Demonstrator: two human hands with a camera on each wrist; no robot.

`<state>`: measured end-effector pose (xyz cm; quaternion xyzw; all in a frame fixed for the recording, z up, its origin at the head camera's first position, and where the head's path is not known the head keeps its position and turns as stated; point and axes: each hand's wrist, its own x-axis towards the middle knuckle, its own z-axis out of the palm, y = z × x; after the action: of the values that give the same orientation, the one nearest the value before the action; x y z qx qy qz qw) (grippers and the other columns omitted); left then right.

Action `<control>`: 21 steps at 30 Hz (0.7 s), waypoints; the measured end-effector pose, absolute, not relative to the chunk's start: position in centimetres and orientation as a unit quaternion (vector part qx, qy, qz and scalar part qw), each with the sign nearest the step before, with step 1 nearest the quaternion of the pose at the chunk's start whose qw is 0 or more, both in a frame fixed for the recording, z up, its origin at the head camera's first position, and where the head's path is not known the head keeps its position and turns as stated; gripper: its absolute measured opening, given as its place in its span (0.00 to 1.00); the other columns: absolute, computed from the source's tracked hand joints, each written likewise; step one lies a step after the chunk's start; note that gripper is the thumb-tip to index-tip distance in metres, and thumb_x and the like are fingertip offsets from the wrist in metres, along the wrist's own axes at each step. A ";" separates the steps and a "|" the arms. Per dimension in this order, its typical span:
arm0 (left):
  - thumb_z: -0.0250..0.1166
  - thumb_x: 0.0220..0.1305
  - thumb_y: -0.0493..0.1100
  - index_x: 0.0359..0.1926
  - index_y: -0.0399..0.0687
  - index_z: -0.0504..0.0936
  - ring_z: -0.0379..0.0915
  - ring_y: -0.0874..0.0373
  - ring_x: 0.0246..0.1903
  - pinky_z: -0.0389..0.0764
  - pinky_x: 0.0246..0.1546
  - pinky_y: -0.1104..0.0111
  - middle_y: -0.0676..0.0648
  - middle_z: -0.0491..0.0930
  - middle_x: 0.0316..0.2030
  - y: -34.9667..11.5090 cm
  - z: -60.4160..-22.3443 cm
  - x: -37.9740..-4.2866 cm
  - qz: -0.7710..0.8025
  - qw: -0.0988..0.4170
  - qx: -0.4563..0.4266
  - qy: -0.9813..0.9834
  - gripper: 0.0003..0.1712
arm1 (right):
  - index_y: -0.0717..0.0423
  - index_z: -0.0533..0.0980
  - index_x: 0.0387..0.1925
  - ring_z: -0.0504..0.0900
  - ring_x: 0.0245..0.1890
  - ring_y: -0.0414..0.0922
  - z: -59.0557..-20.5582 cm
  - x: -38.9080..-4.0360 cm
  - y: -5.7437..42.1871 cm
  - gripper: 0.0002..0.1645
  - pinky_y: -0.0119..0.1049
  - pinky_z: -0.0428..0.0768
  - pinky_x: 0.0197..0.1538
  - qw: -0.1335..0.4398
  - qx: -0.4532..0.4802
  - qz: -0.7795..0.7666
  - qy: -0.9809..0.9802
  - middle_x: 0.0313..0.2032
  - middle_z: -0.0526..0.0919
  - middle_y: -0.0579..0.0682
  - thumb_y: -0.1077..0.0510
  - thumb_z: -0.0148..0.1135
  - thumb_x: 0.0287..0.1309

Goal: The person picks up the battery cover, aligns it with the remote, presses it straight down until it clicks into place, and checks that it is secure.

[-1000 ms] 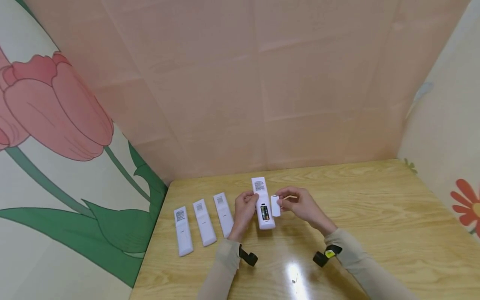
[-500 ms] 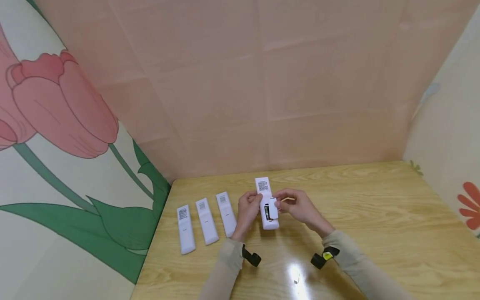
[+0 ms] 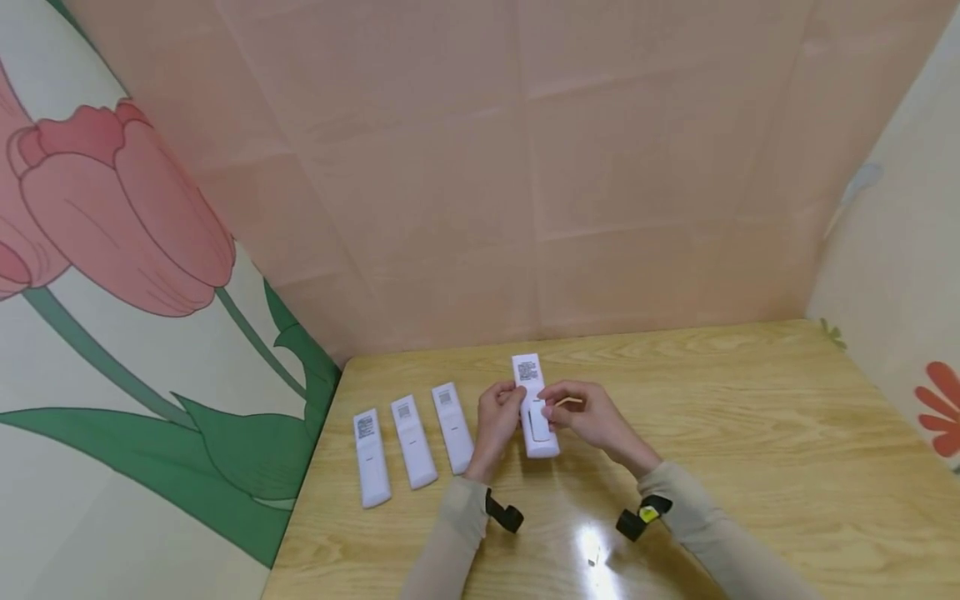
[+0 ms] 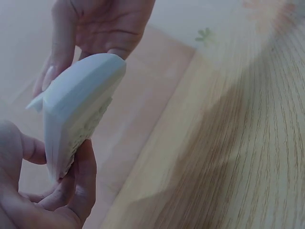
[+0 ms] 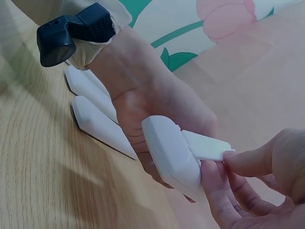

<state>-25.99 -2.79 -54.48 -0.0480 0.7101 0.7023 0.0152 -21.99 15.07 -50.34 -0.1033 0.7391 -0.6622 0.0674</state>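
Note:
A white remote control [image 3: 527,372] is held back side up above the table by my left hand [image 3: 497,421], thumb on its back and fingers curled beneath, as the left wrist view shows. Between thumb and fingers my right hand [image 3: 588,414] pinches the white battery cover [image 5: 207,145]. In the head view the cover lies over the battery opening, hiding most of it, with a dark gap along its left edge. The right wrist view shows the cover tilted, one end touching the remote and the pinched end raised off it.
Three more white remotes lie back side up in a row on the left of the wooden table [image 3: 750,417]: the far-left remote [image 3: 372,458], the middle remote [image 3: 413,442] and the nearest remote [image 3: 453,429], beside my left hand. A pink cloth [image 3: 420,208] hangs behind.
My right hand has brought the battery cover leftward from beside the remote to over its battery opening. The batteries, visible before, are now covered. My left hand keeps its grip on the remote.

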 end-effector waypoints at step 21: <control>0.67 0.73 0.43 0.53 0.33 0.84 0.83 0.61 0.30 0.82 0.26 0.73 0.38 0.91 0.44 -2.6 -54.4 -26.2 0.696 0.006 -0.044 0.717 0.16 | 0.65 0.84 0.57 0.85 0.38 0.48 -50.5 -21.7 15.2 0.17 0.33 0.87 0.37 0.059 -0.096 -0.608 0.786 0.50 0.86 0.65 0.63 0.70 0.69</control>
<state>-26.15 -2.64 -54.41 -0.0438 0.7165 0.6962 0.0055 -21.75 15.18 -50.50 -0.0956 0.7863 -0.6076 0.0590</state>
